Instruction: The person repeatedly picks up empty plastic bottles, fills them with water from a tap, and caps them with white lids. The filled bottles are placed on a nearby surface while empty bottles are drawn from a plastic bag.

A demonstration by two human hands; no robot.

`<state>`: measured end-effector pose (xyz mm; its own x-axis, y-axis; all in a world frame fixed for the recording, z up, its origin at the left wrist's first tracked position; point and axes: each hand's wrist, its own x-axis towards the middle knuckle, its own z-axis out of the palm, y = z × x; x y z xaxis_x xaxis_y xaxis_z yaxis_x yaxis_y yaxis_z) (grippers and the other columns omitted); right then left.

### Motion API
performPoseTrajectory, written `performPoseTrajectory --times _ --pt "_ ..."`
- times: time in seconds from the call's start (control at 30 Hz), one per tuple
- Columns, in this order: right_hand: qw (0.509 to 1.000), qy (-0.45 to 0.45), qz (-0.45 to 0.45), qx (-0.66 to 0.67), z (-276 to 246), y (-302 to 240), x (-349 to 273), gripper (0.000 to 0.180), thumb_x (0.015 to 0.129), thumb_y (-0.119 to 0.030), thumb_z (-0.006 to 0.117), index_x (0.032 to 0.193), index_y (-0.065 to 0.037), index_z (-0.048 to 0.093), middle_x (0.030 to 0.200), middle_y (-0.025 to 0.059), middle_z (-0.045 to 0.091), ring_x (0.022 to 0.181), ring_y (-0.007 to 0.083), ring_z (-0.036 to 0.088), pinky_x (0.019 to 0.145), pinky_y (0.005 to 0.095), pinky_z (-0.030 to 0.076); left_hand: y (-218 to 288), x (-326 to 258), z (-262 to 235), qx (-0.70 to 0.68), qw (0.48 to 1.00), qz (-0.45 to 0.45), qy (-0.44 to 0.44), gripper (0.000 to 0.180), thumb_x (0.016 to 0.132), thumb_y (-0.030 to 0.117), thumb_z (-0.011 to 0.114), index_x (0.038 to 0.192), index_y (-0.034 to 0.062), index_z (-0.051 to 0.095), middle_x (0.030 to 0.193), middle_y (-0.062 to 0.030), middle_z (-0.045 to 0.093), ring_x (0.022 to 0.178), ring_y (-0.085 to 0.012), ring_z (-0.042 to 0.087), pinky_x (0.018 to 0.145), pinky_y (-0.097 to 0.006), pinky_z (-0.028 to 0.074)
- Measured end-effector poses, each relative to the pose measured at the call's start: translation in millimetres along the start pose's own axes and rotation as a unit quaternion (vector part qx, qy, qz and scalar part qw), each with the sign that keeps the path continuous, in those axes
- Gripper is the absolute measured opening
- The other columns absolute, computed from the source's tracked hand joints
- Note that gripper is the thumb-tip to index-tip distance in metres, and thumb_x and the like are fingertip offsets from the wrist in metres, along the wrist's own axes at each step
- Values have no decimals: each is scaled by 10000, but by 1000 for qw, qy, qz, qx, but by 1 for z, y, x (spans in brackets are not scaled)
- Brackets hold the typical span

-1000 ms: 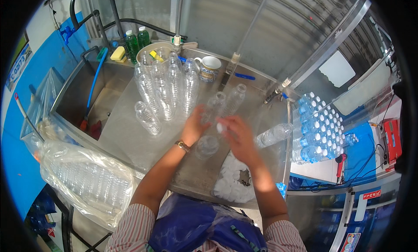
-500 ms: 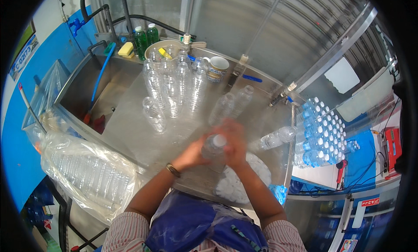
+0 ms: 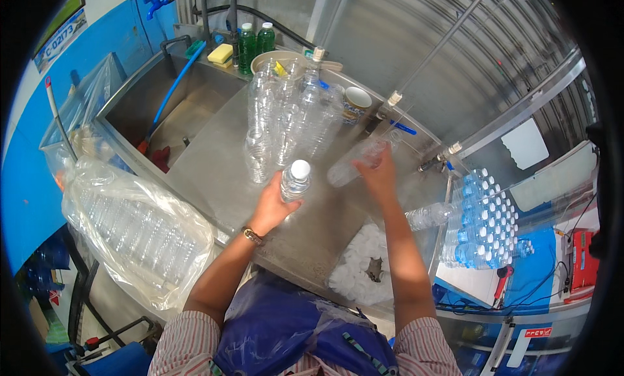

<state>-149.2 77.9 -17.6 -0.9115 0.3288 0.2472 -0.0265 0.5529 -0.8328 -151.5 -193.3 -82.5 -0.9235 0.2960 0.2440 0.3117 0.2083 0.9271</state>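
In my left hand [image 3: 270, 210] is a clear plastic bottle [image 3: 294, 189] with a white cap, held upright over the steel counter. My right hand [image 3: 382, 174] reaches forward to the right, its fingers around an uncapped clear bottle [image 3: 348, 168] that looks tilted and slightly blurred. Another clear bottle neck shows just beyond that hand. Several uncapped empty bottles [image 3: 283, 126] stand grouped toward the back middle. Near my right forearm lies a clear bag of white caps [image 3: 354, 262]. A clear bottle [image 3: 429, 216] lies on its side by the counter's right edge.
A steel sink [image 3: 130, 109] with a blue-handled brush is at left. Bagged empty bottles [image 3: 140, 236] lean at the counter's front left. Green bottles [image 3: 247, 48], a yellow sponge [image 3: 221, 53] and a mug [image 3: 356, 103] line the back. Filled capped bottles [image 3: 484, 220] stand in rows at right.
My hands, together at the capped bottle before, are now apart. The left has kept the bottle and shifted left; the right has moved forward and right to an uncapped bottle. The view has shifted.
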Motion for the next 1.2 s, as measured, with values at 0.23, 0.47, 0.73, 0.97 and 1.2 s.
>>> performPoseTrajectory --times 0.23,0.47,0.73,0.97,1.2 --pt "990 69 -58 -105 2 -3 6 731 706 -239 858 1312 -45 498 755 88 577 631 225 557 607 352 469 7 -2 1 -1 1000 -3 11 658 703 80 804 1274 22 482 1125 -190 645 1081 -333 633 916 -393 491" --pt "996 47 -52 -51 2 -1 8 833 687 -303 878 1321 42 461 799 126 637 608 212 577 582 341 472 2 -2 2 -18 1000 8 13 642 702 76 802 1261 25 490 1116 -191 646 1064 -330 641 897 -396 500" --pt "867 -205 302 340 3 19 0 571 914 -392 676 1309 -25 488 1040 165 686 904 297 696 742 378 590 1 0 1 -18 1000 3 1 645 699 85 805 1259 20 491 1110 -188 644 1070 -317 640 905 -380 493" --pt "535 -209 405 711 17 95 -25 649 948 -484 582 1335 24 467 1122 294 595 900 369 676 714 363 629 -1 0 0 -24 1000 -7 -9 661 702 105 824 1261 21 481 1154 -141 619 1109 -266 612 970 -372 458" --pt "572 -226 373 695 -21 43 -24 589 972 -501 527 1266 9 553 1054 220 656 802 301 692 574 318 594 -4 0 5 -51 999 -15 -4 646 692 79 818 1253 32 502 1128 -147 638 1066 -267 631 927 -369 487"
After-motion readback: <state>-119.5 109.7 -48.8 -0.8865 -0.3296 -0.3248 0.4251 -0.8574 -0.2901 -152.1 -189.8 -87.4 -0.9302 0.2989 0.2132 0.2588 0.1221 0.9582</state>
